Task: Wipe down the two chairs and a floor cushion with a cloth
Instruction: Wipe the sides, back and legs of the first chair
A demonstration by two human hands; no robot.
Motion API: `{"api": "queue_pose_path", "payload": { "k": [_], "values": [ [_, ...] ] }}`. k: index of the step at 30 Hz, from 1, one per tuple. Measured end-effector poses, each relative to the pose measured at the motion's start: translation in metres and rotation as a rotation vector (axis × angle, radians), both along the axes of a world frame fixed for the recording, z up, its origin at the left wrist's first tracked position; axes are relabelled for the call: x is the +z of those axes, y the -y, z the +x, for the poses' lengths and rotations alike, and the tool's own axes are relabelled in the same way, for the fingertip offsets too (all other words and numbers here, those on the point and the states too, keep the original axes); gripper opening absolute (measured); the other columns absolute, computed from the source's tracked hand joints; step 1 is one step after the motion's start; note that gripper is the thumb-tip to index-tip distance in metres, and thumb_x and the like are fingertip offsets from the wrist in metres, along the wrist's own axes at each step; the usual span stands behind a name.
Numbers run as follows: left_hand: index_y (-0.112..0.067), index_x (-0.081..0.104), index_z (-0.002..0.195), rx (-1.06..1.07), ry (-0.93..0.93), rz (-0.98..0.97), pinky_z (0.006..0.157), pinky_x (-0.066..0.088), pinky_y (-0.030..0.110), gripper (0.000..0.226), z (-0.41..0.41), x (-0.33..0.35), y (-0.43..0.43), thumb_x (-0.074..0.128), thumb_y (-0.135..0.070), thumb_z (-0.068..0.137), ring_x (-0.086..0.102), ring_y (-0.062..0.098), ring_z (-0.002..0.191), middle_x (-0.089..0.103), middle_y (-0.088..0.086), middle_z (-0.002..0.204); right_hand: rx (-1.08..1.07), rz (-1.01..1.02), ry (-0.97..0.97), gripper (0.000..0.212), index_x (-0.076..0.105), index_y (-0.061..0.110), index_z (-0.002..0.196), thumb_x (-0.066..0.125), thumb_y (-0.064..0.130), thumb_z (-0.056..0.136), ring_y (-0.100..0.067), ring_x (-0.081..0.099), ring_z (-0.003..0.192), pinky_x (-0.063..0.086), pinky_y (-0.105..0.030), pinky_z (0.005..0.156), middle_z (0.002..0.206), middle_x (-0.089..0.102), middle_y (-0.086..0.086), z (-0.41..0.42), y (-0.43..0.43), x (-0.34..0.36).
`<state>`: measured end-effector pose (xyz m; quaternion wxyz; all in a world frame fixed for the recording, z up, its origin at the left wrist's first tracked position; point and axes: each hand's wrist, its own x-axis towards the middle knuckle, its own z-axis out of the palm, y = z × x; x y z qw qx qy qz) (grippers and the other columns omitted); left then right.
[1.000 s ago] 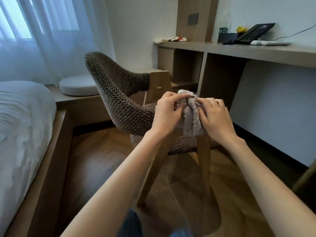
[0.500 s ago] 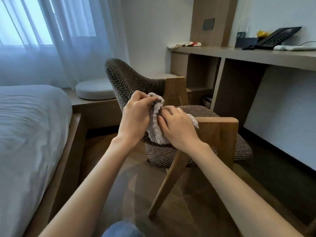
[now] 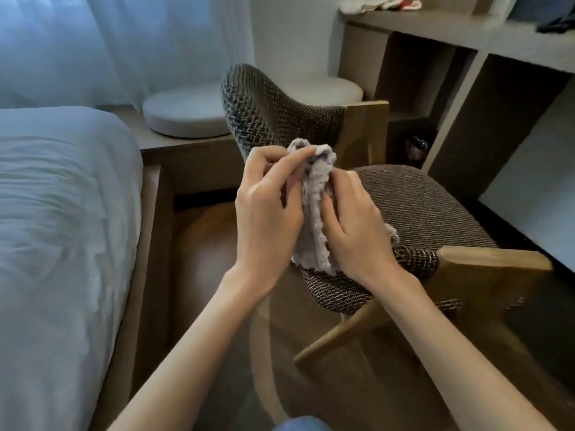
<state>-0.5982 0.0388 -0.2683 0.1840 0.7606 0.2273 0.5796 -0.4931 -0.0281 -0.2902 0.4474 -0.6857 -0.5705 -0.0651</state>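
A brown woven armchair [image 3: 417, 209] with wooden arms stands in front of me, its curved back toward the window. Above its near left edge both hands hold a bunched grey fluffy cloth [image 3: 314, 209]. My left hand [image 3: 267, 213] pinches the cloth's top fold with thumb and fingers. My right hand [image 3: 354, 225] grips its right side, fingers curled into the fabric. A round white floor cushion [image 3: 183, 115] lies on the low wooden platform behind the chair, and a second white cushion [image 3: 326, 88] shows behind the chair back. No second chair is in view.
A white bed [image 3: 59, 231] in a wooden frame fills the left side. Wooden desk shelving [image 3: 435, 54] runs along the right wall, with small items on top. Sheer curtains [image 3: 124, 42] hang at the back. Dark wood floor [image 3: 202, 269] lies between the bed and the chair.
My view has moved closer and tipped down over the chair. Both hands keep working the cloth between them, now above the seat's near left edge.
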Motion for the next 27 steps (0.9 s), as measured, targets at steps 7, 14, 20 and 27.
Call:
{"api": "queue_pose_path", "payload": {
  "k": [7, 14, 20, 27],
  "values": [
    [-0.011, 0.068, 0.115, -0.037, -0.232, -0.273, 0.082, 0.046, 0.014, 0.028, -0.015, 0.035, 0.007, 0.058, 0.000, 0.091, 0.048, 0.000, 0.089, 0.049, -0.002, 0.101, -0.031, -0.326, -0.045, 0.022, 0.046, 0.010, 0.110, 0.037, 0.027, 0.101, -0.022, 0.053, 0.075, 0.043, -0.035, 0.058, 0.102, 0.042, -0.002, -0.022, 0.015, 0.045],
    [-0.030, 0.063, 0.109, -0.101, -0.287, -0.734, 0.083, 0.049, 0.015, 0.028, -0.063, 0.141, 0.024, 0.056, -0.007, 0.094, 0.057, 0.008, 0.099, 0.056, -0.004, 0.103, 0.057, -0.554, -0.179, 0.031, 0.048, 0.018, 0.121, 0.037, 0.039, 0.101, -0.021, 0.057, 0.087, 0.048, -0.039, 0.068, 0.108, 0.045, 0.001, -0.056, 0.045, 0.166],
    [-0.033, 0.050, 0.125, -0.321, -0.376, -0.921, 0.090, 0.043, 0.009, 0.034, -0.101, 0.247, 0.047, 0.058, -0.028, 0.093, 0.046, -0.008, 0.114, 0.049, -0.006, 0.128, 0.074, -0.474, -0.184, 0.030, 0.053, 0.017, 0.123, 0.044, 0.036, 0.100, -0.015, 0.056, 0.094, 0.047, -0.030, 0.070, 0.113, 0.049, 0.002, -0.079, 0.072, 0.274],
    [-0.024, 0.046, 0.119, -0.355, -0.283, -0.934, 0.074, 0.051, 0.012, 0.034, -0.108, 0.283, 0.033, 0.054, -0.004, 0.094, 0.059, -0.010, 0.095, 0.056, -0.012, 0.109, 0.091, -0.404, -0.396, 0.027, 0.060, 0.014, 0.121, 0.042, 0.013, 0.101, -0.005, 0.051, 0.105, 0.039, -0.014, 0.092, 0.110, 0.054, 0.005, -0.087, 0.054, 0.310]
  ]
}}
